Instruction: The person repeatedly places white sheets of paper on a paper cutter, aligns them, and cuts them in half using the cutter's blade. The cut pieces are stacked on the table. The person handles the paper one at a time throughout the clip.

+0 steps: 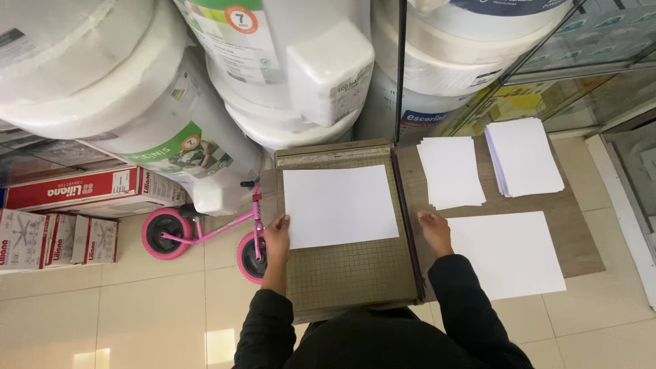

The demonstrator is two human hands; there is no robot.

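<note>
A white paper sheet (339, 205) lies flat on the gridded bed of an olive paper cutter (348, 273). My left hand (277, 232) rests on the sheet's left edge, fingertips touching the paper. My right hand (434, 229) sits just right of the cutter's dark blade arm (406, 225), on the wooden board, its fingers near the left edge of a large white sheet (509, 253). Neither hand grips anything.
Two stacks of cut white paper (451, 171) (525, 156) lie on the wooden board (581, 232). A pink balance bike (205, 236) stands on the tiled floor at left, by red and white boxes (75, 191). Big wrapped white rolls (137, 89) fill the back.
</note>
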